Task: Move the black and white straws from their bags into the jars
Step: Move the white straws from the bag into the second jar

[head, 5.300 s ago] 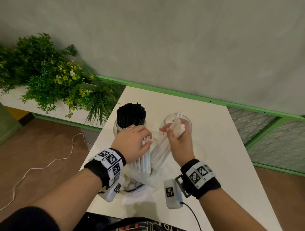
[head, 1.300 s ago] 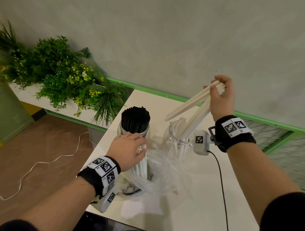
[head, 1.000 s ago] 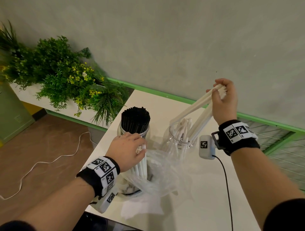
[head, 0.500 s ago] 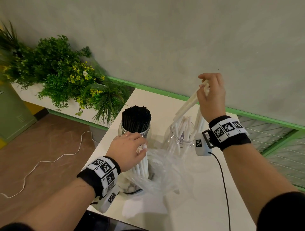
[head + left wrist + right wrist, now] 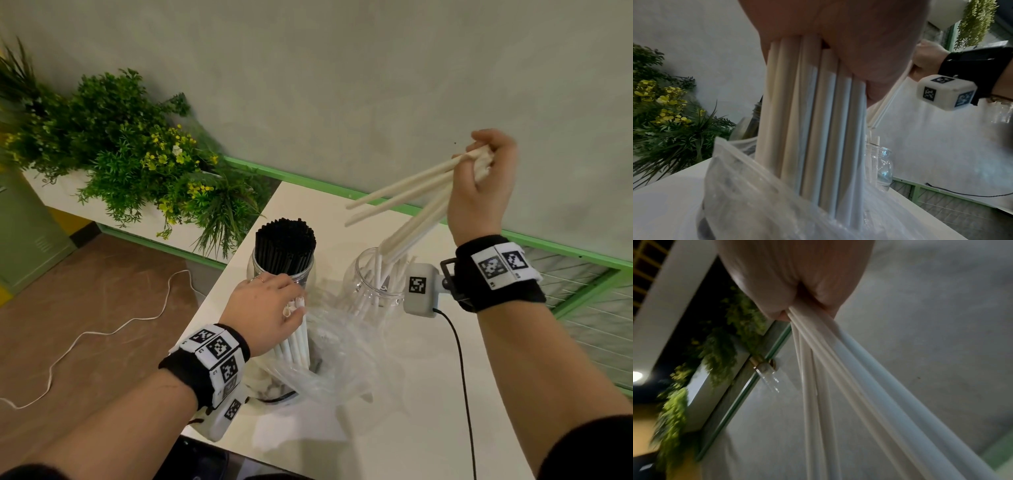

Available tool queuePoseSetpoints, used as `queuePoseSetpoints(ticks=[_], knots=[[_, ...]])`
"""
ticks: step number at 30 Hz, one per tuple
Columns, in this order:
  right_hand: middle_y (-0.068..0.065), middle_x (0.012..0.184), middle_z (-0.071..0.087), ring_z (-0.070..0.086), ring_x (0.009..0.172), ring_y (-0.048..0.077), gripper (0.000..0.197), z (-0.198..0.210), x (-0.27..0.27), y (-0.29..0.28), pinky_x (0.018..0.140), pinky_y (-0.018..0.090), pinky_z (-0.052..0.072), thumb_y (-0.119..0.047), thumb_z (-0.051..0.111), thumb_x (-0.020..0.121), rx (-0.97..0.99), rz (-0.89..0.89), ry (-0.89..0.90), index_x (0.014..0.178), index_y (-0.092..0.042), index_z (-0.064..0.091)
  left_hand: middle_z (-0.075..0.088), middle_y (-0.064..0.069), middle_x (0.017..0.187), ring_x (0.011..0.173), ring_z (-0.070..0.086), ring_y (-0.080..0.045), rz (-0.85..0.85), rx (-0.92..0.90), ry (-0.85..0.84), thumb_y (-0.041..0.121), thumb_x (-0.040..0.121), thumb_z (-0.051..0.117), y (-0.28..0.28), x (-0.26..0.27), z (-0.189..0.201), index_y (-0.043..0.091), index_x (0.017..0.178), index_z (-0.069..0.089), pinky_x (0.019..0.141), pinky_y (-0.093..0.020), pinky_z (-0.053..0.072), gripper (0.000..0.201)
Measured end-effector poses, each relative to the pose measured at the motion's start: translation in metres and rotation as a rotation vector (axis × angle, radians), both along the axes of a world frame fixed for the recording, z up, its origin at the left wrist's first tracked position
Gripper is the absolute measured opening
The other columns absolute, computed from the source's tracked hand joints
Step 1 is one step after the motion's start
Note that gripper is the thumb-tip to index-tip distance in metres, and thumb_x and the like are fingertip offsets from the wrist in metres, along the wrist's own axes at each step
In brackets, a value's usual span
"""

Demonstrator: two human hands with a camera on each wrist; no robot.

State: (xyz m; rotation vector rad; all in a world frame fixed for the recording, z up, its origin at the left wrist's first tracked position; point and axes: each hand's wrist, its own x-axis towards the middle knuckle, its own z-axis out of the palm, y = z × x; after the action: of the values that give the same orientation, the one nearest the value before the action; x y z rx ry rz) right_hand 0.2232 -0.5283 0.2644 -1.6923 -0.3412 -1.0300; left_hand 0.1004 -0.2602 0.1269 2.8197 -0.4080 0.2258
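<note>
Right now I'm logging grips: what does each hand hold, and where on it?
The right hand grips several white straws at their upper ends. The left hand grips the bagged straw bundle near its top.

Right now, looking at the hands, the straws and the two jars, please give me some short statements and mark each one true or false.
1. The right hand holds a bunch of white straws above the right jar. True.
2. The left jar is filled with white straws. False: it holds black straws.
3. The left hand grips white straws standing in the plastic bag. True.
4. The right jar is empty. False: white straws already stand in it.
5. Both jars lie on their sides. False: both stand upright on the table.
</note>
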Motion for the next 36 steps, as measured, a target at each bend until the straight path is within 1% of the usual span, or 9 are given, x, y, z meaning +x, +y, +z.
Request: queuePoseSetpoints(ticks=[4, 6, 10, 14, 19, 26, 31, 34, 36], knots=[[-0.001, 0.099, 0.053, 0.058, 0.091, 0.022, 0.035, -0.021, 0.006, -0.016, 0.089, 0.039, 0.048, -0.005, 0.043, 0.082, -0.012, -0.012, 0.206, 0.103, -0.032, 0.051, 0.060, 0.017, 0.098, 0.093, 0.057, -0.013, -0.005, -0.003, -0.002, 0.051, 0.086, 0.035, 0.000, -0.001, 0.000, 0.034, 0.099, 0.063, 0.074, -0.032, 0.047, 0.035], [0.000, 0.100, 0.053, 0.058, 0.094, 0.026, 0.033, -0.027, 0.009, -0.024, 0.088, 0.032, 0.047, -0.007, 0.043, 0.081, -0.059, -0.025, 0.257, 0.105, -0.028, 0.051, 0.060, 0.017, 0.098, 0.093, 0.057, -0.013, -0.008, -0.006, -0.009, 0.051, 0.086, 0.036, 0.001, -0.001, 0.000, 0.034, 0.099, 0.063, 0.074, -0.032, 0.047, 0.034], [0.001, 0.103, 0.053, 0.052, 0.091, 0.012, 0.034, -0.029, 0.015, -0.033, 0.081, 0.016, 0.042, -0.003, 0.044, 0.083, -0.150, -0.042, 0.304, 0.113, -0.015, 0.053, 0.060, 0.017, 0.098, 0.092, 0.057, -0.013, -0.006, -0.006, -0.018, 0.050, 0.086, 0.038, 0.000, 0.000, -0.001, 0.034, 0.098, 0.064, 0.074, -0.032, 0.048, 0.033], [0.003, 0.106, 0.052, 0.049, 0.094, 0.010, 0.033, -0.033, 0.017, -0.021, 0.086, 0.018, 0.040, 0.000, 0.046, 0.084, -0.268, -0.032, 0.327, 0.114, -0.011, 0.055, 0.060, 0.017, 0.099, 0.092, 0.057, -0.013, -0.011, -0.004, -0.012, 0.050, 0.086, 0.038, 0.000, 0.002, -0.002, 0.034, 0.099, 0.063, 0.074, -0.033, 0.049, 0.032], [0.003, 0.103, 0.049, 0.044, 0.088, -0.008, 0.030, -0.032, 0.014, -0.008, 0.082, 0.004, 0.032, 0.004, 0.045, 0.081, -0.291, -0.079, 0.210, 0.108, -0.005, 0.056, 0.060, 0.018, 0.099, 0.093, 0.056, -0.012, -0.006, 0.007, -0.011, 0.050, 0.086, 0.040, 0.001, 0.002, -0.002, 0.036, 0.097, 0.062, 0.073, -0.032, 0.048, 0.028], [0.003, 0.103, 0.046, 0.043, 0.086, -0.001, 0.034, -0.046, 0.012, 0.003, 0.081, 0.006, 0.032, 0.006, 0.045, 0.078, -0.316, -0.097, 0.166, 0.108, -0.003, 0.057, 0.060, 0.017, 0.097, 0.090, 0.057, -0.013, 0.002, 0.008, -0.012, 0.051, 0.085, 0.039, 0.000, 0.003, -0.002, 0.036, 0.097, 0.062, 0.071, -0.031, 0.047, 0.030], [0.005, 0.107, 0.057, 0.054, 0.095, 0.007, 0.020, -0.088, 0.015, 0.011, 0.081, 0.001, 0.033, 0.000, 0.050, 0.090, -0.239, 0.035, 0.389, 0.104, -0.012, 0.059, 0.060, 0.016, 0.098, 0.089, 0.057, -0.014, 0.003, 0.012, -0.004, 0.052, 0.085, 0.038, -0.001, 0.004, -0.001, 0.035, 0.099, 0.062, 0.072, -0.032, 0.047, 0.033], [0.004, 0.105, 0.064, 0.055, 0.087, -0.016, 0.013, -0.112, 0.013, 0.008, 0.076, -0.003, 0.033, -0.005, 0.055, 0.094, -0.235, 0.082, 0.498, 0.101, -0.012, 0.063, 0.060, 0.016, 0.098, 0.089, 0.057, -0.015, 0.000, 0.015, -0.005, 0.051, 0.085, 0.037, -0.001, 0.004, 0.000, 0.034, 0.099, 0.062, 0.072, -0.032, 0.047, 0.033], [0.002, 0.106, 0.066, 0.054, 0.089, -0.014, 0.014, -0.123, 0.011, 0.004, 0.079, -0.003, 0.032, -0.005, 0.059, 0.092, -0.299, 0.088, 0.505, 0.104, -0.009, 0.064, 0.061, 0.015, 0.097, 0.088, 0.058, -0.015, -0.002, 0.014, -0.015, 0.051, 0.085, 0.037, -0.001, 0.003, 0.001, 0.033, 0.098, 0.063, 0.071, -0.031, 0.047, 0.034]])
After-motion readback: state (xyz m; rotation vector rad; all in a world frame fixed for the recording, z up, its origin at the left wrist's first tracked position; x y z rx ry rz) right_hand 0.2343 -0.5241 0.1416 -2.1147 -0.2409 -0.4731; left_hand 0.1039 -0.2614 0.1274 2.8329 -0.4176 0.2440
